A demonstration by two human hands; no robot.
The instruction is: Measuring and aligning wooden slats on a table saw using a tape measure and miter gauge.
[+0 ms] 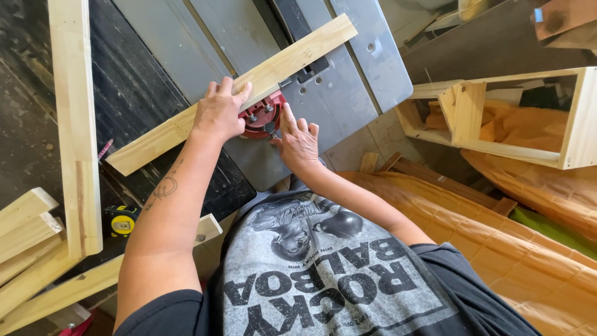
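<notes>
Two hands work on the grey saw table [348, 93], which fills the frame's upper middle from about eleven to one o'clock. Across it we see a long board [249, 84] lying aslant, its far end toward one o'clock, its near end toward eight o'clock over the dark bench [130, 87]. At three o'clock stands an open wooden box [572, 118] above orange padding [497, 236]. At nine o'clock a plank [76, 124] runs up the frame, with more offcuts [28, 230] at seven o'clock. Our left hand [219, 112] lies flat on the board, fingers together and hooked over its far edge, pressing it against the red gauge [261, 117]. Our right hand [298, 142] rests just beside the gauge, fingers spread, fingertips touching it. A yellow tape [121, 219] sits at eight o'clock, and a pink pencil [104, 149] lies near the board's near end.
</notes>
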